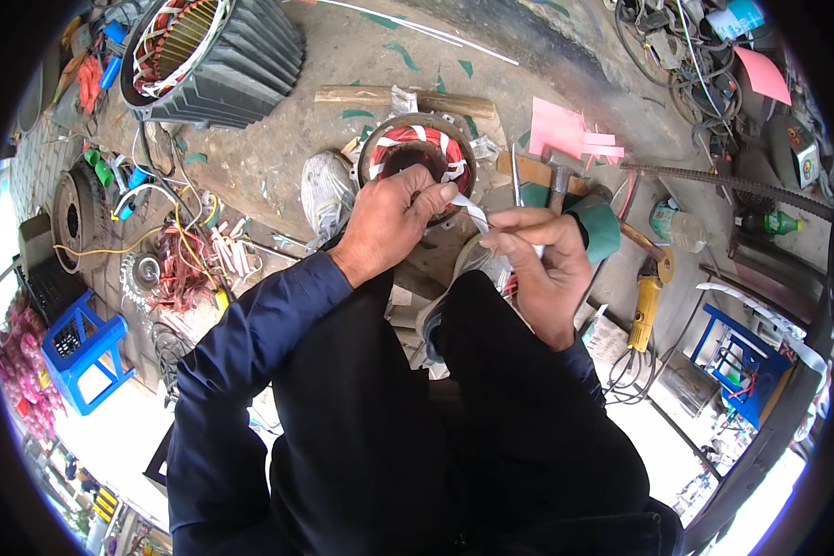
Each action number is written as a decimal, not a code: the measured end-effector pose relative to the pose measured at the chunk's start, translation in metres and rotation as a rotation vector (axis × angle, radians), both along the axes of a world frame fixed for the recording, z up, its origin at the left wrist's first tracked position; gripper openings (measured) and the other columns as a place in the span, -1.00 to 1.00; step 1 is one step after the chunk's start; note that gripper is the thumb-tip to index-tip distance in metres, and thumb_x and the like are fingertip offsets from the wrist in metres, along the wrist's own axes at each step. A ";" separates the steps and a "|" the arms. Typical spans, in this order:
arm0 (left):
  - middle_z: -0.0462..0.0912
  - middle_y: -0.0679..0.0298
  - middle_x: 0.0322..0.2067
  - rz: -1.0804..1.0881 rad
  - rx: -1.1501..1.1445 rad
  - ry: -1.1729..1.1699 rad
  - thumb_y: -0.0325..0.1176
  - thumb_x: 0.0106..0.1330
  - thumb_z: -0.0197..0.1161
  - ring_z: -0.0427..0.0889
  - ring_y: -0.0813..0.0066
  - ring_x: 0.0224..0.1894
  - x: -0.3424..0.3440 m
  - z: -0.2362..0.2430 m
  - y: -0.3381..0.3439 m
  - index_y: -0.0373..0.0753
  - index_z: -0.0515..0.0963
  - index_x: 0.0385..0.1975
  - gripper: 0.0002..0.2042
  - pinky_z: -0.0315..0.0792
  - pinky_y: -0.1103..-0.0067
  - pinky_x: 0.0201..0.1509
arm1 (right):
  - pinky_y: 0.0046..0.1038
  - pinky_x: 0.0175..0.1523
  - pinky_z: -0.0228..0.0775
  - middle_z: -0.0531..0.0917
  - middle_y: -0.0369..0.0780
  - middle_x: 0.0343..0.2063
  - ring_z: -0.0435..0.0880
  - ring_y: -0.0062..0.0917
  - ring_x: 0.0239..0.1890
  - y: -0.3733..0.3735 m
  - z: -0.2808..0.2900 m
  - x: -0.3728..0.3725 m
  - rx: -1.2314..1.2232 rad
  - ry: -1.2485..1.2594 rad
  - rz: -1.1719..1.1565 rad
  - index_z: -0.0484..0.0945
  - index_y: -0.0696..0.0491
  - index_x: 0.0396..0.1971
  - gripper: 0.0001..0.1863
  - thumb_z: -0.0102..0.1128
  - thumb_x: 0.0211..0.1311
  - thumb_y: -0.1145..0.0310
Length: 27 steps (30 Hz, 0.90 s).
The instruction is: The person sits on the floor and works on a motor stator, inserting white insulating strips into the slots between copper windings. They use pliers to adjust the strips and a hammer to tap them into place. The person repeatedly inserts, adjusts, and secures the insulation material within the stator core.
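A motor stator (371, 167) stands on the ground between my feet, its red winding ring (440, 139) wrapped in places with white tape. My left hand (394, 221) is over the stator's near rim, thumb and fingers pinched on one end of a white tape strip (473, 213). To its right, my right hand (545, 273) pinches the strip's other part between thumb and fingertips. The strip runs slightly twisted between the two hands. My left hand covers part of the stator's bore, so I cannot tell whether the strip touches the winding.
A larger finned motor housing (250, 65) stands at the far left. Beyond the stator lies a wooden bar (343, 94). Pink paper sheets (556, 125), a hammer (561, 176) and a yellow angle grinder (646, 310) lie to the right. A blue stool (85, 352) is at left.
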<state>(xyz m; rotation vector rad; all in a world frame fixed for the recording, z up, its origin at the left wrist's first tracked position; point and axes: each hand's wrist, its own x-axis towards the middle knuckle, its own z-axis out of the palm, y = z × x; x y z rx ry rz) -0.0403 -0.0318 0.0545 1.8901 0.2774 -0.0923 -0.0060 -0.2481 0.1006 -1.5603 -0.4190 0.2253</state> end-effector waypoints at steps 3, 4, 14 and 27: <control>0.60 0.02 -0.55 -0.024 0.036 0.034 -0.12 0.51 0.31 0.63 -0.03 -0.44 -0.002 0.000 0.001 -0.30 0.57 -0.37 -0.66 0.49 0.25 -0.33 | -0.29 -0.03 0.76 0.72 0.10 -0.18 0.82 -0.31 -0.23 -0.005 0.021 0.009 0.177 0.025 -0.027 0.38 0.17 -0.15 -0.85 0.20 0.47 0.62; 0.61 0.02 -0.54 -0.035 0.053 0.023 -0.13 0.51 0.31 0.64 -0.03 -0.42 -0.004 0.000 0.002 -0.30 0.57 -0.36 -0.67 0.49 0.25 -0.33 | -0.34 -0.04 0.74 0.73 0.06 -0.19 0.83 -0.36 -0.25 -0.008 0.028 0.014 0.164 0.008 -0.077 0.41 0.18 -0.17 -0.87 0.21 0.49 0.58; 0.70 0.06 0.10 -0.437 0.366 -0.408 -0.20 0.37 0.40 0.62 0.04 0.25 -0.028 0.001 0.013 -0.35 0.54 0.05 -0.60 0.52 0.26 0.25 | -0.52 -0.22 0.65 0.75 -0.07 -0.34 0.79 -0.48 -0.36 0.015 0.020 0.069 -0.325 0.206 -0.037 0.44 0.25 -0.24 -0.82 0.25 0.50 0.49; 0.53 -0.16 0.30 -0.506 0.405 -0.413 -0.09 0.29 0.44 0.49 -0.02 0.38 -0.030 0.004 0.018 -0.41 0.51 0.00 -0.49 0.41 0.21 0.39 | -0.49 -0.25 0.68 0.75 -0.04 -0.36 0.82 -0.43 -0.36 0.044 0.001 0.092 -0.419 0.271 0.085 0.43 0.24 -0.27 -0.84 0.22 0.51 0.53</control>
